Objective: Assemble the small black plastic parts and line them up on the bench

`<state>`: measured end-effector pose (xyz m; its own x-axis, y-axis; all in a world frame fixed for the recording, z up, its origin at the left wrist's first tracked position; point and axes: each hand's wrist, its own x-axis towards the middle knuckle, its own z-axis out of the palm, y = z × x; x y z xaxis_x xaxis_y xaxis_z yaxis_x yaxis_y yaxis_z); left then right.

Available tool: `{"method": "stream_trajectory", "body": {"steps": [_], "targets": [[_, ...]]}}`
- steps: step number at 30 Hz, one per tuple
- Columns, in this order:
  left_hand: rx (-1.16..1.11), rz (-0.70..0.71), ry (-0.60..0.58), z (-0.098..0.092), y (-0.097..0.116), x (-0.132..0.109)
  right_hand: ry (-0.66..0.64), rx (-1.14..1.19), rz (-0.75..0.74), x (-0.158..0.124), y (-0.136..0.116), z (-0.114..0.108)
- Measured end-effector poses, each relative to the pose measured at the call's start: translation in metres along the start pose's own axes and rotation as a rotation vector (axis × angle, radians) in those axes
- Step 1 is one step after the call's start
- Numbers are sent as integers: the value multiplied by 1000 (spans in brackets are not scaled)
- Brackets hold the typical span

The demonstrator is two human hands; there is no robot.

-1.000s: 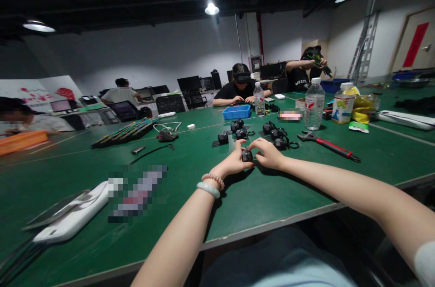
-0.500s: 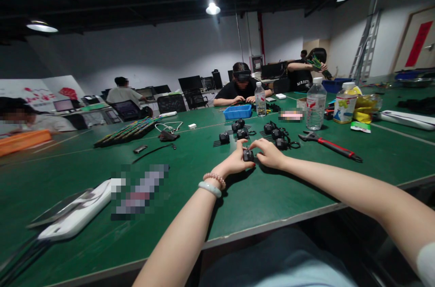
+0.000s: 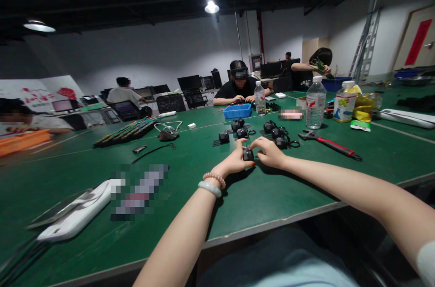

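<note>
Between my hands is a small black boxy part, close above the green table. My left hand grips it from the left, thumb on the near side and fingers at the far side. Curled in from the right, my right hand has its fingertips at the part's top and right edge; its exact hold there is partly hidden. Just beyond lie several similar black parts with thin dark strips, among them a left one and a right one beside a black ring.
An adjustable wrench with red-black handle lies right. Behind stand a water bottle, a second bottle, a labelled drink bottle and a blue tray. Left are a white power strip and cable bundles. Co-workers sit across.
My hands and the black part stay almost in place. At the far right, a co-worker has leaned and shifted the green bundle slightly.
</note>
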<state>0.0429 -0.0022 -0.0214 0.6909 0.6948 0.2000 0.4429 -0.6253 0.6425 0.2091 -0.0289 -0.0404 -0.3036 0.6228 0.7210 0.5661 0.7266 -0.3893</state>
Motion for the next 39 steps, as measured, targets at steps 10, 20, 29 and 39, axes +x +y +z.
{"method": "stream_trajectory", "body": {"steps": [10,20,29,39], "targets": [[-3,2,12,0,0,0,-25,-12,24,1,4,2],[-35,-5,33,0,0,-1,20,-13,-4,1,1,-2],[-33,-21,22,0,1,-1,17,15,-47,-1,-2,-3],[-17,-19,22,0,1,0,0,5,-24,-1,-1,-2]]}}
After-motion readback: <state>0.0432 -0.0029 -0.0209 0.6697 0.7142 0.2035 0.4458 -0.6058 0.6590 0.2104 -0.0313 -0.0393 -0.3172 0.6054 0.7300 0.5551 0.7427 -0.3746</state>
